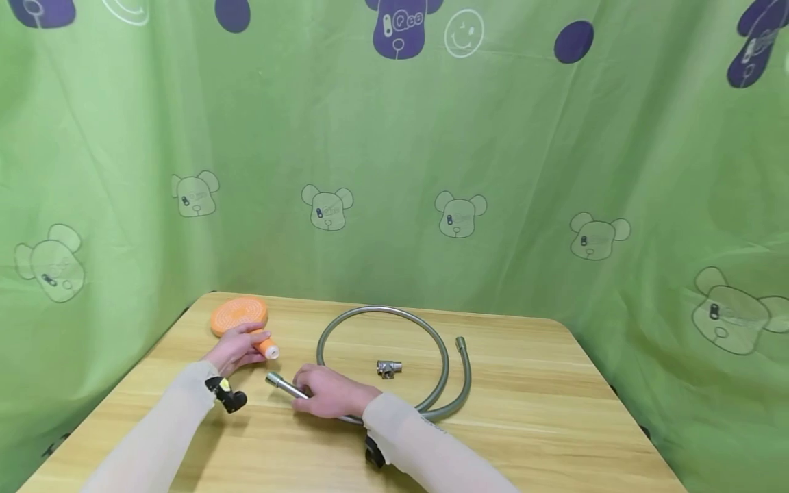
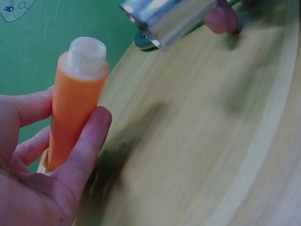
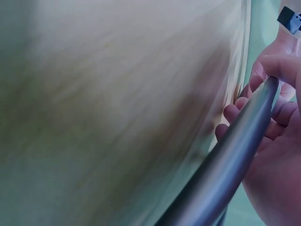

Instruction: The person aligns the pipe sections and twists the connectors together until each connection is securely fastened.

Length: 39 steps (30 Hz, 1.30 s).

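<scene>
On the left of the table, my left hand (image 1: 237, 348) grips the handle of an orange shower head (image 1: 239, 313), whose round face points up. In the left wrist view the handle (image 2: 75, 108) stands between thumb and fingers, its white threaded end bare. My right hand (image 1: 333, 392) holds a grey shower hose (image 1: 445, 356) close behind one end. That end's silver metal nut (image 1: 274, 378) points at the threaded handle end, with a small gap between them. The right wrist view shows the hose (image 3: 225, 165) running through the curled fingers.
A small silver tee fitting (image 1: 388, 368) lies inside the hose's loop. The hose's other end (image 1: 461, 344) rests on the right part of the wooden table (image 1: 524, 438). A green patterned curtain (image 1: 394, 137) hangs behind the table and at both sides.
</scene>
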Tool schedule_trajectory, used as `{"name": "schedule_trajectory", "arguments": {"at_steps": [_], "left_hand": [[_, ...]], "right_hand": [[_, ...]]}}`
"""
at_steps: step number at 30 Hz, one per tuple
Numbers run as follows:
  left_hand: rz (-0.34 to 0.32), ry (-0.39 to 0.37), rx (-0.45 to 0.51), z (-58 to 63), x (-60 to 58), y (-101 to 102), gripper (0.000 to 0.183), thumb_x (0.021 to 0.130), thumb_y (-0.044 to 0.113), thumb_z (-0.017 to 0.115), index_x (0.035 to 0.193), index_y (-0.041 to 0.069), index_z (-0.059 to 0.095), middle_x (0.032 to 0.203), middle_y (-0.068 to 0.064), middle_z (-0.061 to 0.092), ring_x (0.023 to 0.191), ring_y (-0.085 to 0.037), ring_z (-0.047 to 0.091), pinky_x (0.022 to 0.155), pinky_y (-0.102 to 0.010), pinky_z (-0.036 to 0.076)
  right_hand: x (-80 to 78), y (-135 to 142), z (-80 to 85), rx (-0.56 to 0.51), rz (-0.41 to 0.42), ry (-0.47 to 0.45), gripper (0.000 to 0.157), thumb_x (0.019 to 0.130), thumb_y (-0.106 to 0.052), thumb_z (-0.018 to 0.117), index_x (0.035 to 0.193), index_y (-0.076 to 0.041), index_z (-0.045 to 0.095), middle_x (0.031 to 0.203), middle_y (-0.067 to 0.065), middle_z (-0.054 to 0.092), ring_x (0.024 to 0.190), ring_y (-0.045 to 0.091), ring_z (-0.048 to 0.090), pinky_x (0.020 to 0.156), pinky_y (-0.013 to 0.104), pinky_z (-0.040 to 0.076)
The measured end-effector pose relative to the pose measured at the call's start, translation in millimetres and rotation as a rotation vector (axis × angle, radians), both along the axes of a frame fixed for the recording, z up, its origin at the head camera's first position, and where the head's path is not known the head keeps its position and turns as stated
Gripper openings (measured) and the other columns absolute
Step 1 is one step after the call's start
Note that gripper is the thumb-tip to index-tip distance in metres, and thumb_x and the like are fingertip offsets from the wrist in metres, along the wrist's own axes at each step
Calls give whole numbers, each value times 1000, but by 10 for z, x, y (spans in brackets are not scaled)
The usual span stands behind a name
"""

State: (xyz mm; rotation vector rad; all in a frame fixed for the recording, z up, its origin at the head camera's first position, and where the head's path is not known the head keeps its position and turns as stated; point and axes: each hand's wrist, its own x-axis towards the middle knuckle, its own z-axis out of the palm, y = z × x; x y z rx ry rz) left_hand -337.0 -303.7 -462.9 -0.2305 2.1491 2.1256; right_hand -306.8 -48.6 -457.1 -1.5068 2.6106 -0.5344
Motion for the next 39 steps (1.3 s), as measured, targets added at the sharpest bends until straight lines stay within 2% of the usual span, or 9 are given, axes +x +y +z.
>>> {"name": "schedule_trajectory", "arguments": {"at_steps": [5,10,17,20,30,39], "left_hand": [[27,-3,18,-42,30,-32,69,102,13,58,155,-7,20,113,-16,59,79,-14,68,75,-29,61],[55,3,28,-71,56,-46,70,101,13,60,155,-6,21,118,-19,57,80,-15,69,76,-30,62],[85,58,-7,-53,74,-86,70,98,11,65,154,-6,26,102,-14,65,75,-15,70,71,-30,62],[84,78,-21,-17,81,-86,69,98,13,65,154,-5,27,100,-12,66,77,-14,70,72,-29,61],[89,115,-37,87,53,35,68,98,13,65,154,-3,29,121,-26,58,82,-14,70,81,-31,62],[115,159,-76,158,30,70,67,97,10,66,153,-2,31,130,-33,49,75,-15,69,76,-30,62]], "right_hand": [[0,-29,-15,-28,15,-21,12,94,-26,67,97,-15,70,100,-8,61,85,-1,53,76,11,46],[4,-45,-29,-61,19,-55,9,95,-23,67,98,-14,69,94,-10,59,81,-1,52,71,12,45],[24,-56,-2,-104,16,-116,6,95,-19,66,98,-14,67,89,-10,57,77,0,52,68,13,46],[28,-55,15,-113,20,-123,7,95,-19,66,99,-13,67,89,-9,57,76,0,52,67,13,47],[13,4,55,-138,-1,-126,17,95,-18,64,108,-8,68,94,-7,59,78,0,52,69,14,48],[-9,-3,85,-153,-25,-152,23,94,-13,65,116,-5,66,95,-6,60,80,3,53,70,16,48]]}}
